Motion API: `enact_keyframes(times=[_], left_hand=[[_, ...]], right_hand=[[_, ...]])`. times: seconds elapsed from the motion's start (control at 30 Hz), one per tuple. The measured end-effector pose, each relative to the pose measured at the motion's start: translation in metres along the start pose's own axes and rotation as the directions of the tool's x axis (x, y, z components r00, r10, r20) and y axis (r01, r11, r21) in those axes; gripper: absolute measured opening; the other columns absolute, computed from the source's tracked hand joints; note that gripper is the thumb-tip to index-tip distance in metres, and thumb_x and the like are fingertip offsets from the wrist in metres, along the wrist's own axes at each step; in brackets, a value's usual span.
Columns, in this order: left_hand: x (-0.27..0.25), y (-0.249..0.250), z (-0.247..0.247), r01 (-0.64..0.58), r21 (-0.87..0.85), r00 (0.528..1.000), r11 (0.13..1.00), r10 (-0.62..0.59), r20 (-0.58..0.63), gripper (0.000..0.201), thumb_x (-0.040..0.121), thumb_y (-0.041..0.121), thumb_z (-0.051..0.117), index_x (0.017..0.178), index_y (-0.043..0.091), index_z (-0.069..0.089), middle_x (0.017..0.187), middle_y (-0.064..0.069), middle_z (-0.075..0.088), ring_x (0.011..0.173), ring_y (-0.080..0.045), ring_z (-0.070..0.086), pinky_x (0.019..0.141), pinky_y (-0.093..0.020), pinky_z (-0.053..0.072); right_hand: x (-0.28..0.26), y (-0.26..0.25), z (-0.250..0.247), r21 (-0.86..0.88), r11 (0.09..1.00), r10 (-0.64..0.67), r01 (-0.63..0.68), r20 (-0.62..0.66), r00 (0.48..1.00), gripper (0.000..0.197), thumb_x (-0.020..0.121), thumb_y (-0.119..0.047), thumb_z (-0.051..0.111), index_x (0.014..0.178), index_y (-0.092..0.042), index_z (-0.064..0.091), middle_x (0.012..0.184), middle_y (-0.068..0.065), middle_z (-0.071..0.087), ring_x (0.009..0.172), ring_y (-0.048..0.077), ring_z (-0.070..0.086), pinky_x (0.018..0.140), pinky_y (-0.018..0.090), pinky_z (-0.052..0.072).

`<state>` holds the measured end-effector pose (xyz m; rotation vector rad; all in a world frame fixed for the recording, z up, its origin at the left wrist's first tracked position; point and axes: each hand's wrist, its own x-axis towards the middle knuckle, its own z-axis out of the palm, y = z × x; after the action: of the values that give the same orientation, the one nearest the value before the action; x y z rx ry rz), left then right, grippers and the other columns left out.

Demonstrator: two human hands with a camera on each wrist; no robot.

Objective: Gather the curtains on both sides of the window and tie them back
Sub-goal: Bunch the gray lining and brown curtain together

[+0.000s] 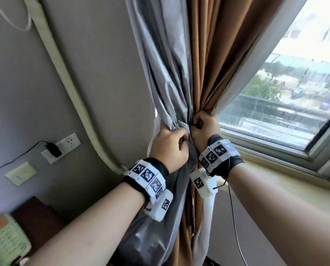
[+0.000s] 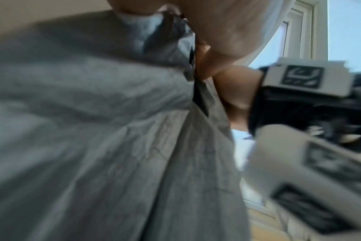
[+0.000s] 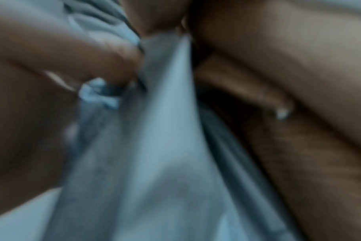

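Head view: my left hand [image 1: 169, 148] is clenched round the silvery grey curtain [image 1: 160, 77], fingers curled into the bunched folds. My right hand [image 1: 203, 129] sits just beside it, touching or nearly so, closed in a fist on the brown curtain [image 1: 208, 54], which is pinched in at that point. Both panels hang from above the hands, narrow to a waist at the grip, and fall loose below the wrists. A thin white sheer layer [image 1: 205, 217] shows below my right wrist. To the right of the right hand are the window [image 1: 287, 89] and its pale sill [image 1: 275, 181]. To the left of the left hand, on the grey wall, are a socket [image 1: 70, 144] with a black charger [image 1: 53, 149] plugged in beside it, and a white wrapped pipe [image 1: 64, 73] running down the wall.

Left wrist view: grey curtain [image 2: 93, 130] fills most of the picture, creased and drawn toward my left hand [image 2: 216, 32] at the top, where it is squeezed in the grip. The right wrist with its marker band [image 2: 303, 78] lies close on the right, blurred.

Right wrist view: heavily blurred. I can make out fingers [image 3: 82, 57] curled against pale grey fabric [image 3: 155, 146], with brown fabric [image 3: 299, 81] to the right; I cannot tell which hand those fingers belong to.
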<state>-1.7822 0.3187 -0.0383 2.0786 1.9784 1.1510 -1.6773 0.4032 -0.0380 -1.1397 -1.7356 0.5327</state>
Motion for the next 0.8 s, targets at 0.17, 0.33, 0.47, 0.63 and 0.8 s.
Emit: enact_keyframes(times=[0.17,0.33,0.47,0.63,0.8], left_hand=[[0.018,0.004,0.001,0.033,0.073,0.995,0.997,-0.039,0.088,0.03,0.081,0.013,0.053,0.109,0.015,0.063,0.116,-0.021,0.054,0.099,-0.041,0.057,0.083,-0.034,0.045],[0.011,0.019,0.027,-0.148,0.108,0.975,0.983,0.127,0.184,0.047,0.08,0.012,0.048,0.126,0.006,0.053,0.128,-0.019,0.055,0.12,-0.035,0.05,0.104,-0.038,0.037],[0.008,0.015,0.042,-0.236,0.012,0.945,0.972,0.226,0.236,0.043,0.077,0.021,0.042,0.115,0.01,0.06,0.128,-0.022,0.051,0.118,-0.038,0.048,0.099,-0.048,0.043],[0.005,-0.001,0.039,-0.224,-0.227,0.95,0.948,0.264,0.164,0.029,0.074,0.019,0.039,0.073,0.005,0.064,0.12,-0.016,0.056,0.1,-0.026,0.055,0.087,-0.032,0.046],[0.009,-0.006,0.028,0.052,-0.469,0.997,0.882,-0.075,-0.03,0.019,0.076,0.008,0.05,0.09,0.017,0.04,0.091,0.0,0.049,0.076,-0.009,0.042,0.066,-0.019,0.035]], right_hand=[[-0.014,-0.014,-0.022,0.28,0.955,0.025,-0.101,0.262,0.965,0.018,0.054,-0.015,0.059,0.07,-0.016,0.068,0.066,0.002,0.061,0.061,0.004,0.052,0.059,0.012,0.041],[-0.016,-0.023,-0.036,0.266,0.955,0.043,-0.13,0.31,0.95,0.019,0.065,-0.031,0.074,0.083,-0.03,0.069,0.091,-0.005,0.069,0.092,0.01,0.062,0.082,0.018,0.049],[-0.009,-0.022,-0.034,0.189,0.959,0.195,-0.213,0.108,0.975,0.017,0.066,-0.035,0.079,0.068,-0.021,0.07,0.068,-0.005,0.068,0.063,0.009,0.062,0.059,0.02,0.05],[0.003,-0.013,-0.033,-0.019,0.97,0.242,-0.242,-0.009,0.97,0.036,0.064,-0.03,0.073,0.046,-0.018,0.045,0.043,-0.008,0.04,0.041,0.011,0.034,0.042,0.018,0.032],[0.002,-0.005,-0.032,0.048,0.988,0.147,-0.145,-0.04,0.988,0.045,0.066,-0.015,0.068,0.048,-0.019,0.027,0.048,-0.007,0.023,0.043,0.008,0.02,0.039,0.019,0.02]])
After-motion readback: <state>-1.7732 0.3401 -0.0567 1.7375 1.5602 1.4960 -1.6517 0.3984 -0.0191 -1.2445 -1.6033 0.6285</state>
